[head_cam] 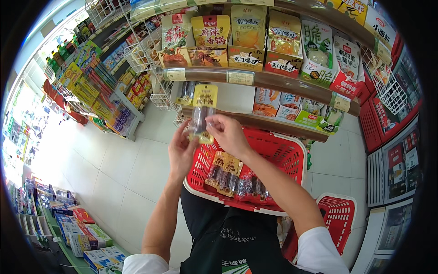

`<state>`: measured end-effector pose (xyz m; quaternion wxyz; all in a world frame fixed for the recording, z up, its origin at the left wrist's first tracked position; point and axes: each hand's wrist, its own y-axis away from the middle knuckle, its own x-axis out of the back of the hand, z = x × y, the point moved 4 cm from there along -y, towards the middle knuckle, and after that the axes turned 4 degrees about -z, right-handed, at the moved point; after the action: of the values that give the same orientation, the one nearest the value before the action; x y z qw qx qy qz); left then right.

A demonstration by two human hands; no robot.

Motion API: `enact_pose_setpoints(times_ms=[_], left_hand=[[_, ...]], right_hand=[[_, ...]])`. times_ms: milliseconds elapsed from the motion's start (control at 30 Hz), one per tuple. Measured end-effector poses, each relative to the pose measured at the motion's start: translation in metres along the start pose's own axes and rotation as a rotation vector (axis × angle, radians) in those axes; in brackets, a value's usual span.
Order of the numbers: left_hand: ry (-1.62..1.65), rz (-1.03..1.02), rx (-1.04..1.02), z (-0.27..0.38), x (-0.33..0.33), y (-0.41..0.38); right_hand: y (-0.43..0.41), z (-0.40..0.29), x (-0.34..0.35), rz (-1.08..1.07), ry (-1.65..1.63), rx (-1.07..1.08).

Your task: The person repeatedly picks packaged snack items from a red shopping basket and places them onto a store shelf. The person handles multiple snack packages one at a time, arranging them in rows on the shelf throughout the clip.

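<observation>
A yellow-topped clear snack packet (202, 114) is held upright between my two hands, in front of the shelf. My left hand (183, 147) pinches its lower left corner, and my right hand (227, 132) grips its right edge. Below them a red plastic shopping basket (291, 150) rests against my front. Inside it lie several yellow-topped packets (226, 171) beside several red packets (248, 186). Behind the held packet is a white display box (236, 99) on the lower shelf, with similar packets (186, 92) at its left end.
Boxed snack packets (248, 37) line the shelf above. Wire baskets (385, 82) hang at both shelf ends. A second red basket (338, 219) stands at lower right, near refrigerated cabinets (393, 171). A snack rack (102, 92) is at left; boxed goods (82, 229) fill a lower-left shelf.
</observation>
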<state>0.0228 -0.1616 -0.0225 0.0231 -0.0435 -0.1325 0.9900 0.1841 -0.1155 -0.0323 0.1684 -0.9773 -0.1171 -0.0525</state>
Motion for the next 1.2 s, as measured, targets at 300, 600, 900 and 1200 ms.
enact_pose_setpoints(times_ms=[300,600,900,1200], left_hand=[[-0.827,0.084,-0.211,-0.001,0.034,-0.122],[-1.323,0.099,-0.59,-0.008,0.022,-0.11],[-1.322,-0.074,-0.415,-0.014,0.026,-0.111],[-1.406,-0.069,-0.342,-0.018,0.031,-0.112]], right_hand=[[-0.068,-0.033,-0.01,-0.027,1.039,0.444],[-0.098,-0.02,-0.01,-0.344,1.384,0.238],[-0.102,-0.014,-0.019,-0.356,1.616,0.271],[-0.106,-0.02,-0.024,-0.408,1.59,0.218]])
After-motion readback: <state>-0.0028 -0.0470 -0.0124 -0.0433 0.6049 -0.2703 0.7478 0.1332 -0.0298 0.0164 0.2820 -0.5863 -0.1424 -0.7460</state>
